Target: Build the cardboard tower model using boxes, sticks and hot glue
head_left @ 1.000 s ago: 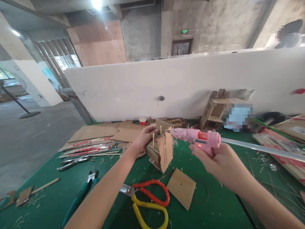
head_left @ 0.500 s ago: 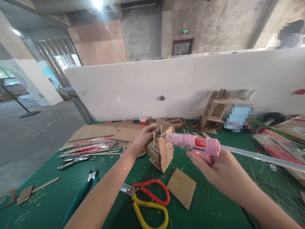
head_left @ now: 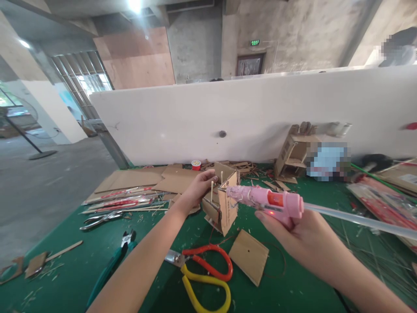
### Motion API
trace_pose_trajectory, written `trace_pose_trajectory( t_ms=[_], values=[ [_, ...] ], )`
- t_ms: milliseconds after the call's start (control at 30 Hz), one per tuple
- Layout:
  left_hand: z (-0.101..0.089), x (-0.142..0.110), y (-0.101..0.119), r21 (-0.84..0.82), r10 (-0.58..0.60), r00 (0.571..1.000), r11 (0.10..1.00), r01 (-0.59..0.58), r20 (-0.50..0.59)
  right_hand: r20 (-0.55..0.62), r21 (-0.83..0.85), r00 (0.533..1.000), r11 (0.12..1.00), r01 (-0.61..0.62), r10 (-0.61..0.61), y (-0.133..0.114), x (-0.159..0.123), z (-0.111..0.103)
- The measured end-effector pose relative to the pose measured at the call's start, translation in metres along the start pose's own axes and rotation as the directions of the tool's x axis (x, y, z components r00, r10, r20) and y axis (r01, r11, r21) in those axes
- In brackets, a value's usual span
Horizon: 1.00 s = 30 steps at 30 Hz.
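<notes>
My left hand [head_left: 198,187] grips the little cardboard box [head_left: 223,202] above the green counter [head_left: 81,269]. My right hand [head_left: 299,232] squeezes the pink glue gun [head_left: 265,200], lying sideways, its tip touching the box's right side.

green lit sign [head_left: 254,42] is seen above the far door, characters too small; print on cardboard box [head_left: 228,204] is unreadable.

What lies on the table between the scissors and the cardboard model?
In the head view, only bare green mat with small scraps lies between the scissors and the cardboard model.
</notes>
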State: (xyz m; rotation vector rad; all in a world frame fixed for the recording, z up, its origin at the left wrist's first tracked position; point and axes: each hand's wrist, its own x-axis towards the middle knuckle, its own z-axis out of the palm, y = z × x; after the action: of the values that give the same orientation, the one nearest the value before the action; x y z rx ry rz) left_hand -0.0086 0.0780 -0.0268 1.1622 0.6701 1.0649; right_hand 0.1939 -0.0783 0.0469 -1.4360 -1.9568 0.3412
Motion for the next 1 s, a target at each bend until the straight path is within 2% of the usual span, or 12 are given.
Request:
trace_pose_trajectory(
  t_ms=[200, 633, 833, 933, 1000],
  values=[
    [0.001, -0.001, 0.001, -0.012, -0.025, 1.0, 1.0, 0.025, 0.005, -0.039, -0.01, 0.996, 0.997, -0.08, 0.079, 0.009, 0.001, -0.001],
    [0.002, 0.0, 0.001, -0.029, -0.019, 1.0, 0.999, 0.019, 0.011, -0.151, -0.027, 0.986, 0.996, -0.081, 0.076, 0.031, 0.009, -0.001],
    [0.002, 0.001, 0.0, -0.012, -0.034, 0.999, 0.999, 0.034, -0.025, -0.158, 0.039, 0.974, 0.987, -0.157, 0.161, 0.038, 0.009, 0.002],
    [0.003, 0.001, 0.001, 0.024, -0.021, 1.0, 0.999, 0.022, -0.02, -0.232, 0.156, 0.942, 0.965, -0.21, 0.243, 0.047, 0.016, 0.002],
    [0.004, 0.001, 0.001, 0.058, 0.022, 0.999, 0.998, -0.02, -0.039, -0.32, 0.243, 0.893, 0.938, -0.247, 0.318, 0.06, 0.023, 0.003]
  ],
)
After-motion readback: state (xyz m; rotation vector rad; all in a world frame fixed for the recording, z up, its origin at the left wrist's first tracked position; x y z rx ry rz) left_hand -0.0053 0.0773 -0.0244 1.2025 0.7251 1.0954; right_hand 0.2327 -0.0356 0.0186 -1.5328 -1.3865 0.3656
